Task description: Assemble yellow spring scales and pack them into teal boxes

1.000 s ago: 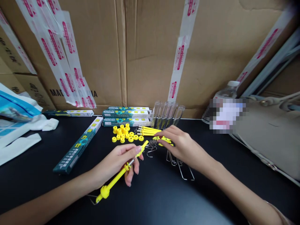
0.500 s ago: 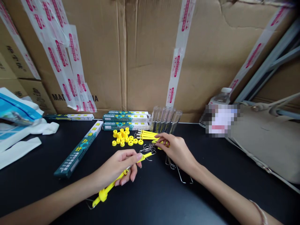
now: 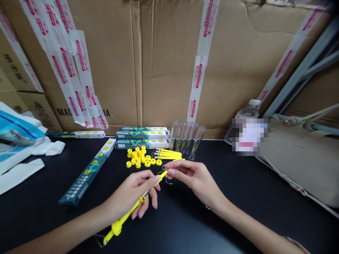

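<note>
My left hand (image 3: pixel 140 190) is closed round a yellow plastic spring-scale rod (image 3: pixel 129 211), which slants from lower left to upper right. A bent wire hook (image 3: pixel 100 241) hangs from its lower end, below a yellow knob. At the rod's upper tip, my right hand (image 3: pixel 194 176) has thumb and fingers pinched together; what lies between them is too small to make out. Just beyond the hands are loose yellow caps (image 3: pixel 136 153) and a row of yellow rods (image 3: pixel 169 154) with metal ends. A curved wire hook (image 3: pixel 168 182) shows beneath the right fingertips.
Clear tubes (image 3: pixel 186 137) stand at the back beside stacked green-and-white boxes (image 3: pixel 143 144). Another such box (image 3: pixel 88 169) lies slantwise on the left, near plastic packaging (image 3: pixel 21 134). A bottle (image 3: pixel 247 111) and a beige bag (image 3: pixel 302 151) are on the right. A large carton (image 3: pixel 164 70) rises behind.
My right hand has moved from the parts by the yellow rods down and left to the tip of the held rod. My left hand has kept its hold almost in place.
</note>
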Action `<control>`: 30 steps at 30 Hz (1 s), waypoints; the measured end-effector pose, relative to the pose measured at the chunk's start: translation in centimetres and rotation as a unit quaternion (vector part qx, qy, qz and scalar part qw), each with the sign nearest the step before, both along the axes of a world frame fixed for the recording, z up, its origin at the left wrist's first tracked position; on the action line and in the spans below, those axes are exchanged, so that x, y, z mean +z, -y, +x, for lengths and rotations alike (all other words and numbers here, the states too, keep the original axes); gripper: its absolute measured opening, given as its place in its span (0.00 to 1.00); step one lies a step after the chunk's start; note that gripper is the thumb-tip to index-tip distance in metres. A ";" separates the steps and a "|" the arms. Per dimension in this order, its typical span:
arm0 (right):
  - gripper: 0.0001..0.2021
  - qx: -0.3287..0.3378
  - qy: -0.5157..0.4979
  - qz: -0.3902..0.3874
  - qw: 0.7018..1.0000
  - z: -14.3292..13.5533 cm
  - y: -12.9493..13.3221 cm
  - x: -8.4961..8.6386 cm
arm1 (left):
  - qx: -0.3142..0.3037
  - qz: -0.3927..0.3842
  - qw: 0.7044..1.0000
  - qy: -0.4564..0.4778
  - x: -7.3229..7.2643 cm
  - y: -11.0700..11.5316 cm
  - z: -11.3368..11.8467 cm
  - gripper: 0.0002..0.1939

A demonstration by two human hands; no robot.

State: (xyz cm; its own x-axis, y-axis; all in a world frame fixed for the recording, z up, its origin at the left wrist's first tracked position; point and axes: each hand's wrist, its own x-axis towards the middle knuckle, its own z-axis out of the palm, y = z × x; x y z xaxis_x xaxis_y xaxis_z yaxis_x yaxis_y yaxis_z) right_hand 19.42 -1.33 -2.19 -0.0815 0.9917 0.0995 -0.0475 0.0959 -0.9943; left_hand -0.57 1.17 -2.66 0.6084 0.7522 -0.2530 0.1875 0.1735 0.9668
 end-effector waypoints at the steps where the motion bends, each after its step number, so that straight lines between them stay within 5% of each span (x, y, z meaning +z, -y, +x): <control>1: 0.14 0.008 -0.003 -0.004 1.000 -0.1 0.0 -0.1 | 0.000 0.000 1.000 -0.002 0.0 0.0 0.0 0.22; 6: 0.17 0.052 -0.027 0.004 0.998 -0.8 0.2 -0.8 | -0.008 0.000 1.000 -0.003 -0.2 0.1 0.1 0.22; 11: 0.24 0.026 0.006 0.025 0.999 -0.7 0.2 -0.9 | -0.007 0.000 1.000 0.000 -0.2 0.1 0.0 0.22; 16: 0.19 -0.086 0.172 0.156 0.969 1.3 -0.2 0.3 | 0.011 -0.014 1.000 0.014 -0.1 0.0 0.1 0.25; 20: 0.11 -0.201 0.190 0.204 0.939 3.2 -1.0 1.2 | 0.017 -0.019 0.999 0.020 -0.1 0.0 0.2 0.25; 24: 0.19 -0.355 0.214 0.206 0.886 4.9 -2.4 0.9 | 0.016 -0.017 0.999 0.025 0.0 0.0 0.1 0.25; 27: 0.29 -0.372 0.226 0.168 0.884 6.0 -3.7 -0.1 | 0.012 -0.012 1.000 0.024 0.0 0.0 0.0 0.24; 30: 0.29 -0.344 0.210 0.116 0.908 6.9 -4.7 -1.3 | 0.008 -0.011 1.000 0.019 0.0 0.0 0.0 0.24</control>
